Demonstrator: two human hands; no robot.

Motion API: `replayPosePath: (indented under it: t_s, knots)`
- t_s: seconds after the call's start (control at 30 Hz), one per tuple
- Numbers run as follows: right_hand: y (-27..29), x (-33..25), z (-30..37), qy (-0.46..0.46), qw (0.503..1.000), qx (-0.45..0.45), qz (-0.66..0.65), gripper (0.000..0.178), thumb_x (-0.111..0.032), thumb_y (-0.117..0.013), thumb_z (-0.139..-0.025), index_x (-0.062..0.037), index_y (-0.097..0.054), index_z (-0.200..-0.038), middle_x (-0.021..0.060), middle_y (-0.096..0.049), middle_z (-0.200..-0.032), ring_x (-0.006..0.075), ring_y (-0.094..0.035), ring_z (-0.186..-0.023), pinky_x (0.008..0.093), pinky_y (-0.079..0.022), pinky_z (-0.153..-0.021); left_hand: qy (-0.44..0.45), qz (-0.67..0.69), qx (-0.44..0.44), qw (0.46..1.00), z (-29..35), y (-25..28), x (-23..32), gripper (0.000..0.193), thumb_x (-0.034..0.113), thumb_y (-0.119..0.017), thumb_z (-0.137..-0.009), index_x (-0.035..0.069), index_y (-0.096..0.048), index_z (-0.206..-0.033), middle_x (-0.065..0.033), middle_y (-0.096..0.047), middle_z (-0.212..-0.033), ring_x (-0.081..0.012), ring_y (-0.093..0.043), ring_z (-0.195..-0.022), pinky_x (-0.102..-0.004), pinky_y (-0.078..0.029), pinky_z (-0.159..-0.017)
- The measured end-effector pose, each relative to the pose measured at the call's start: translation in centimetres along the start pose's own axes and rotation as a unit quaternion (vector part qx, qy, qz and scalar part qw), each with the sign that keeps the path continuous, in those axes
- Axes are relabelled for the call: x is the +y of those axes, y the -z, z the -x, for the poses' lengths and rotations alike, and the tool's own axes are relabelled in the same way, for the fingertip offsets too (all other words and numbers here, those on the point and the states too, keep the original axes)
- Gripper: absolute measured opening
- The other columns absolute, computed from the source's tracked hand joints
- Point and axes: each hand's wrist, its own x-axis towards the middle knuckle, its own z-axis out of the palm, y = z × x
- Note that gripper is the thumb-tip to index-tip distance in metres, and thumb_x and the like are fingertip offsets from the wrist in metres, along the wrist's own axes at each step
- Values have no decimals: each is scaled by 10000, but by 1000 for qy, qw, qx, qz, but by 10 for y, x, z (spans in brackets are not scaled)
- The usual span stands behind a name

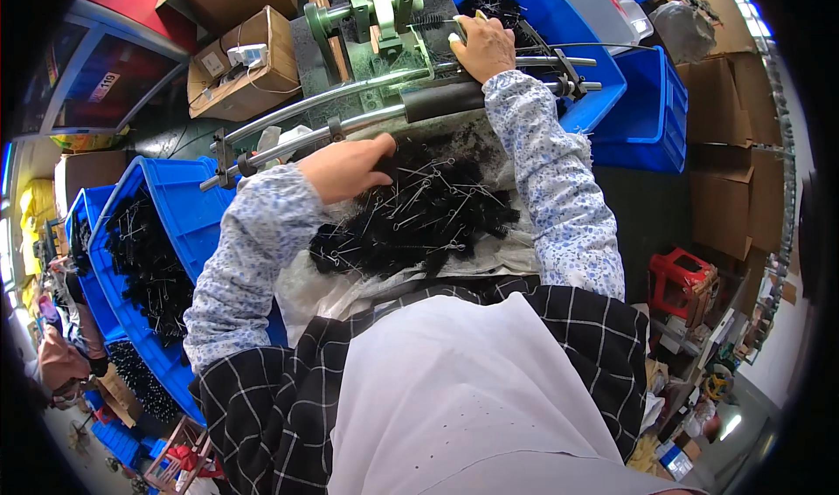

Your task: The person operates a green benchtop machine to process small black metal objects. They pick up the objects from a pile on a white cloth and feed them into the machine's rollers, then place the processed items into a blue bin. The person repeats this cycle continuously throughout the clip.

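Note:
A heap of small black-bristled brushes with twisted wire stems and looped ends (419,207) lies on a pale plastic sheet (319,290) in front of me. Over the left side of this heap hovers my left hand (348,166), open, thumb and forefinger apart and nothing seen between them. My right hand (485,49) is at the green machine (382,19), its thumb and forefinger closed at the wire end of a small dark brush (428,21). The brush reaches from these fingertips toward the machine's middle. Fine dust coats the machine bed.
Two metal rails (350,126), one with a black sleeve (444,100), cross between me and the machine. Blue bins with black brushes stand at left (188,202) and far right (599,102). A cardboard box (249,67) sits left of the machine, a red stool (682,283) at right.

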Motion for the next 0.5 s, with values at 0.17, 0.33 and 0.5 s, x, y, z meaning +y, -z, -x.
replayPosePath:
  t_s: [0.17,0.33,0.5]
  knots:
    - [-7,-25,0,29,996,51,-60,277,-231,-620,-732,-95,-629,-974,55,-644,-906,244,-573,-935,413,-414,-780,-2,7,41,999,15,14,10,356,325,-511,-887,33,-407,-1063,-224,-610,-890,-403,-589,-809,-442,-467,-718]
    - [-8,-74,-4,19,999,18,-44,256,-233,-556,-757,-111,-625,-971,90,-637,-887,263,-575,-939,425,-415,-764,4,-6,30,1000,12,12,25,271,210,-457,-881,26,-371,-1060,-240,-589,-836,-398,-584,-771,-438,-461,-686]
    - [-3,-68,-5,31,998,30,-34,236,-253,-560,-759,-133,-639,-947,89,-639,-850,261,-581,-923,429,-416,-740,7,27,43,999,5,21,34,267,175,-466,-875,20,-358,-1064,-246,-565,-812,-396,-579,-767,-418,-454,-691]
